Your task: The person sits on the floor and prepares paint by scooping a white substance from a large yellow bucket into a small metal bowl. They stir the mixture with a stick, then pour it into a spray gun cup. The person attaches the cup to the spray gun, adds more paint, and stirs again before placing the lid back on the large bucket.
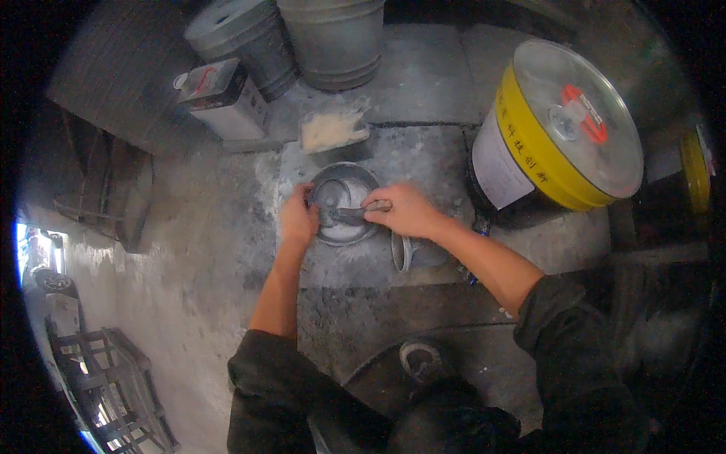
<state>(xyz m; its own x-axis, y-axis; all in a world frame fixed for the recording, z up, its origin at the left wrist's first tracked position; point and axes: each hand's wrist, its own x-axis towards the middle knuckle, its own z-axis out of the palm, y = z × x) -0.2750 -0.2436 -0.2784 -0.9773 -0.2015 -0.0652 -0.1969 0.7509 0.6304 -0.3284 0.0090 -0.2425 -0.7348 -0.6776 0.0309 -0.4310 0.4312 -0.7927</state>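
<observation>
Your left hand (301, 217) grips the rim of the grey bowl (361, 175) on the floor; your right hand (404, 210) clamps a dark tool (352, 215) inside it. Looks mid-job: pale material (344, 231) remains; can't tell how much is left.

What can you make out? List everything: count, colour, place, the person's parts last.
bowl: 1, grey, centre
tool: 1, grey, over the bowl
box: 1, grey, beyond the bowl
ring: 1, whitish, right of the bowl
drums: 2, grey, top
can: 1, white and dark, upper left
big drum: 1, yellow and dark, right
side drum: 1, yellow, far right
rack: 1, dark, lower left
frame: 1, dark, left
floor: 1, grey, throughout
shoe: 1, pale-edged, bottom centre
sleeves: 2, black, bottom
left grip: 1, bare, at the bowl's left rim
right grip: 1, bare, holding the tool
</observation>
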